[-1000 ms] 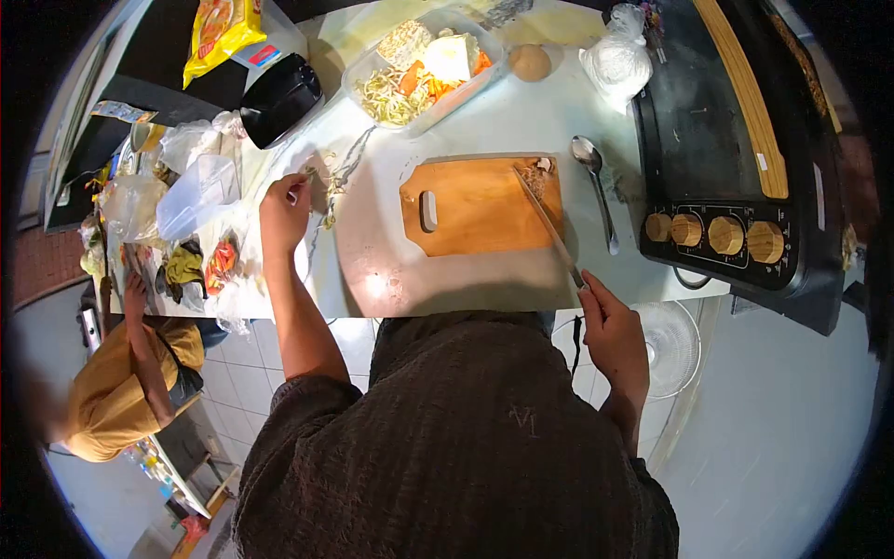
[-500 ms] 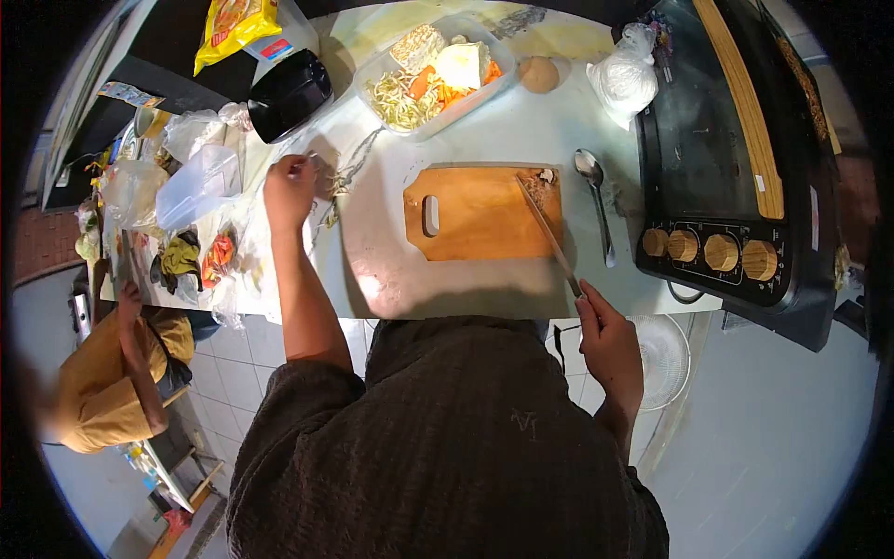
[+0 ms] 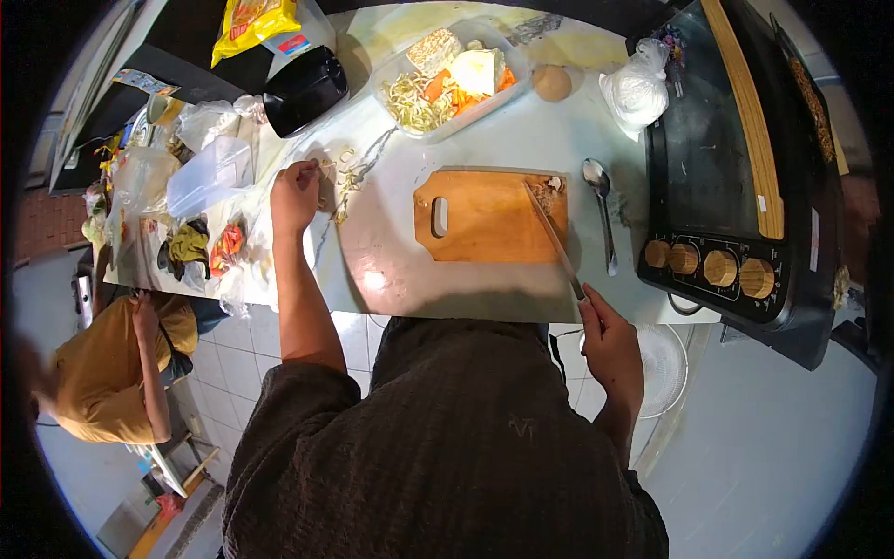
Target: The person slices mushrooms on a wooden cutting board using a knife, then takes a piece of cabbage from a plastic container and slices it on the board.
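My right hand (image 3: pixel 612 345) grips the handle of a knife (image 3: pixel 556 240). The knife's blade lies slanted over the wooden cutting board (image 3: pixel 494 219), its tip by small brownish crumbs (image 3: pixel 551 191) at the board's far right corner. To the left of the board, my left hand (image 3: pixel 296 196) hovers at or just above the counter, its fingers curled closed. Whatever those fingers hold, if anything, is hidden. Pale vegetable scraps (image 3: pixel 346 182) lie scattered on the counter just right of it.
Behind the board stands a plastic container (image 3: pixel 438 121) of sprouts, carrot, tofu and tempeh, beside an egg (image 3: pixel 551 82). A spoon (image 3: pixel 602 210), a tied bag of white powder (image 3: pixel 636 93) and a black stove (image 3: pixel 717 168) are at right. Plastic bags and a person (image 3: pixel 112 373) are at left.
My left hand has turned and curled its fingers more, uncovering more scraps beside it. The view has shifted slightly. My right hand and the knife stay in place over the board.
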`<state>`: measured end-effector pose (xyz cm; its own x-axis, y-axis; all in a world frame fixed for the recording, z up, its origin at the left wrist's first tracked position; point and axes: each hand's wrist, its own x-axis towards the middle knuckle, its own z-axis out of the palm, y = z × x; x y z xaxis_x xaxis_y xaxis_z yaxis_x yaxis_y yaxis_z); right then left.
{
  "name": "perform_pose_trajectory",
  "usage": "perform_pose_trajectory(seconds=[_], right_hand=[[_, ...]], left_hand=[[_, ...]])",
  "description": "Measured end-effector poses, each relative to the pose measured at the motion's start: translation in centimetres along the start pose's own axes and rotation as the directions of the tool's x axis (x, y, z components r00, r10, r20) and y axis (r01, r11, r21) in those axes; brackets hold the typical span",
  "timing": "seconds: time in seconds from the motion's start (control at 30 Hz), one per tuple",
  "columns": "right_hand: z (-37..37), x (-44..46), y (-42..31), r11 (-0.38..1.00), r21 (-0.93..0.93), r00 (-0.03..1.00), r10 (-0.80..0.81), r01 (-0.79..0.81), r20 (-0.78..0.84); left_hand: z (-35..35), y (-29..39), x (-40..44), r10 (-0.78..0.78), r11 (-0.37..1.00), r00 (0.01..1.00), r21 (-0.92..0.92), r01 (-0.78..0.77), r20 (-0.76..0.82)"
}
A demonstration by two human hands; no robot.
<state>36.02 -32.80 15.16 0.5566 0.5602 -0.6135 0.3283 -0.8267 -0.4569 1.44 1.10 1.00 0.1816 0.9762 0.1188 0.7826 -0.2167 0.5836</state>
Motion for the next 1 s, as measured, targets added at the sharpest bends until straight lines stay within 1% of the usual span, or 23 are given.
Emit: perform_pose_trajectory(seconds=[0.03,0.07,0.13,0.2,0.23,0.3,0.43,0.5,0.53,0.6,0.63,0.7,0.83,0.87,1.0], right_hand=[[0.1,0.2,0.4,1.000,-0.002,1.000,-0.002,0.002,-0.002],[0.4,0.6,1.4,0.998,-0.002,0.998,-0.061,0.061,-0.026],[0.3,0.6,1.4,0.992,-0.006,0.991,-0.124,0.124,-0.049],[-0.2,0.5,0.8,0.998,0.006,0.998,-0.057,0.057,-0.027],[-0.4,0.6,0.8,0.998,0.003,0.998,-0.064,0.064,-0.028],[-0.8,0.8,0.8,0.991,-0.047,0.991,-0.126,0.125,-0.034],[-1.9,1.2,0.7,0.986,-0.063,0.988,-0.156,0.155,-0.003],[-3.0,1.1,-0.2,0.995,-0.080,0.992,-0.056,0.066,0.112],[-2.9,1.5,0.7,0.994,-0.075,0.991,-0.066,0.075,0.113],[-2.2,2.4,2.6,0.961,-0.042,0.962,-0.273,0.273,0.002],[-2.4,2.7,2.9,0.958,-0.032,0.958,-0.285,0.285,0.003],[-2.8,3.1,3.2,0.952,-0.069,0.954,-0.295,0.298,0.043],[-3.2,3.6,4.1,0.931,-0.045,0.931,-0.361,0.363,0.043],[-3.5,3.8,4.2,0.928,-0.056,0.929,-0.366,0.369,0.056],[-3.7,4.9,5.1,0.911,-0.073,0.913,-0.402,0.407,0.076]], left_hand=[[0.3,-0.3,0.3,0.000,1.000,1.000,-0.002,0.000,-0.002],[0.8,-1.0,0.6,0.008,1.000,1.000,0.014,-0.007,-0.018],[1.0,-1.1,0.9,0.013,0.999,0.999,0.031,-0.012,-0.037],[1.1,-1.1,1.0,0.032,0.993,0.999,0.111,-0.027,-0.044],[1.3,-1.5,1.0,0.029,0.994,0.998,0.110,-0.023,-0.052],[1.7,-2.5,1.1,0.065,0.979,0.994,0.199,-0.048,-0.084],[1.5,-2.6,0.7,0.058,0.983,0.994,0.180,-0.041,-0.094],[0.7,-1.6,0.4,-0.072,0.997,0.993,-0.007,0.072,-0.097],[0.4,-0.7,0.2,-0.069,0.998,0.992,-0.002,0.069,-0.106],[-0.4,1.0,-0.3,-0.211,0.958,0.977,-0.208,0.198,-0.038],[-0.6,1.8,-0.5,-0.206,0.961,0.977,-0.200,0.192,-0.050],[-1.0,3.3,-1.0,-0.266,0.891,0.964,-0.383,0.242,-0.010],[-1.1,5.9,-1.6,-0.275,0.911,0.961,-0.322,0.259,-0.006],[-0.1,4.5,-1.5,-0.202,0.903,0.977,-0.400,0.159,-0.068],[-0.3,5.9,-2.5,-0.226,0.920,0.969,-0.349,0.179,-0.099]])
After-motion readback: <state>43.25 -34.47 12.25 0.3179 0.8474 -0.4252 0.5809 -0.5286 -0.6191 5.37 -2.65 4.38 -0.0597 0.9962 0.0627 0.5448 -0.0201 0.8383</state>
